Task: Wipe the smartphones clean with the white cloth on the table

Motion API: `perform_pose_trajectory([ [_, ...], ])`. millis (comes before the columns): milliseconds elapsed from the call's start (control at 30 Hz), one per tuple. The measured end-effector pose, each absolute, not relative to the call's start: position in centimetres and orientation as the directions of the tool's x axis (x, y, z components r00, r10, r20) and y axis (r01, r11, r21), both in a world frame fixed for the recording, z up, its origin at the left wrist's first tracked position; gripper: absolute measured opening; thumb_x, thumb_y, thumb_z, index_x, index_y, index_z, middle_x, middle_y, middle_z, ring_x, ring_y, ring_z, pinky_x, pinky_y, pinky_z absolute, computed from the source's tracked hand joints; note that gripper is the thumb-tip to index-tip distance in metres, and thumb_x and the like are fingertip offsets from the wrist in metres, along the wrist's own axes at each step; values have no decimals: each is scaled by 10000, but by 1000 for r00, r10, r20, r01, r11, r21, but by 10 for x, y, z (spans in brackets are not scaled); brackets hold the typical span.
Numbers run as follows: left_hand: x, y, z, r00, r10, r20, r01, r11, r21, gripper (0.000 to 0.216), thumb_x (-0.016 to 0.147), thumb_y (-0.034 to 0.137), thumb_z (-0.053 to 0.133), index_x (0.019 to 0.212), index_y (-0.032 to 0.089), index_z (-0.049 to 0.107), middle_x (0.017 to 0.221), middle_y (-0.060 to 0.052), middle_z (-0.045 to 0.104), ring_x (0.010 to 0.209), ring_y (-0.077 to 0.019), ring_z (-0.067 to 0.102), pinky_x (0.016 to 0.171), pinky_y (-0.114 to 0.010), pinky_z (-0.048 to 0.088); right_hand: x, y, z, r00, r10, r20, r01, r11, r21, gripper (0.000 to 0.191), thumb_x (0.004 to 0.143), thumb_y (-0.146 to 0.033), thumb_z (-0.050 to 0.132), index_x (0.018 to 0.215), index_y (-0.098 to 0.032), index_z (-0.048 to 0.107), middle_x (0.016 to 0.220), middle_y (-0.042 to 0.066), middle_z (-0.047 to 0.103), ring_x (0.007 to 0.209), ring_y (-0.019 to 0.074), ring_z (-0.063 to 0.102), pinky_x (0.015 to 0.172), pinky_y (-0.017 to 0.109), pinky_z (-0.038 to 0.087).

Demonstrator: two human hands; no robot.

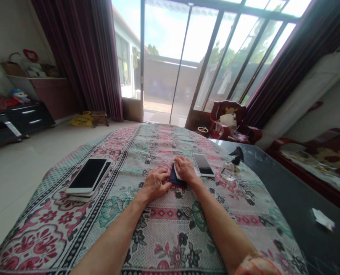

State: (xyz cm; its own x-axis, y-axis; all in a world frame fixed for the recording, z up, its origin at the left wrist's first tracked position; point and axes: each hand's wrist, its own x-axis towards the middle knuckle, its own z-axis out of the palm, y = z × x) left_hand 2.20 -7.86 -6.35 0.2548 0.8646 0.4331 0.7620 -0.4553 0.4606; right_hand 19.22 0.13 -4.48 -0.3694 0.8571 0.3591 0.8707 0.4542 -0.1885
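Right hand (184,168) holds a thin white tissue (197,173) on a flat, red-edged navy slab (175,181); left hand (155,183), fingers bent, touches its side, grip unclear.

Dark blue phone-like slab (178,183), red-edged, lying flat on floral tablecloth (164,229), white cloth (198,173) partly over it
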Motion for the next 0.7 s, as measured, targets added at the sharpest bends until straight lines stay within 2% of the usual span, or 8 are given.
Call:
perform_pose_trajectory([
  [200, 25, -79, -63, 259, 867, 426, 789, -444, 425, 249, 749, 325, 697, 970, 213, 721, 1085, -53, 674, 1021, -243, 594, 977, -378, 423, 194, 7, -54, -346, 853, 391, 860, 455, -232, 221, 913, -197, 459, 1061, -201, 623, 1248, 60, 602, 1121, 184, 527, 977, 300, 348],
  [400, 25, -81, -61, 261, 857, 445, 773, -461, 435, 226, 755, 268, 694, 967, 189, 703, 1084, -55, 673, 1022, -229, 587, 980, -360, 424, 194, 10, -50, -342, 861, 377, 862, 447, -238, 213, 884, -180, 477, 1028, -204, 631, 1140, 63, 649, 1054, 179, 559, 924, 275, 367],
  [533, 24, -81, -60, 260, 865, 429, 761, -457, 460, 259, 774, 207, 654, 1030, 185, 678, 1115, -60, 669, 1049, -223, 584, 989, -353, 429, 196, 11, -47, -294, 884, 364, 872, 404, -276, 210, 850, -202, 513, 1008, -221, 649, 1083, 49, 664, 1009, 185, 572, 894, 273, 374],
  [700, 22, -73, -71, 159, 879, 449, 778, -391, 491, 310, 775, 135, 584, 1073, 173, 657, 1148, -75, 658, 1092, -224, 575, 1013, -353, 427, 202, 13, -48, -206, 908, 365, 909, 315, -271, 203, 846, -270, 529, 988, -236, 670, 1055, 53, 656, 975, 208, 572, 859, 293, 379],
])
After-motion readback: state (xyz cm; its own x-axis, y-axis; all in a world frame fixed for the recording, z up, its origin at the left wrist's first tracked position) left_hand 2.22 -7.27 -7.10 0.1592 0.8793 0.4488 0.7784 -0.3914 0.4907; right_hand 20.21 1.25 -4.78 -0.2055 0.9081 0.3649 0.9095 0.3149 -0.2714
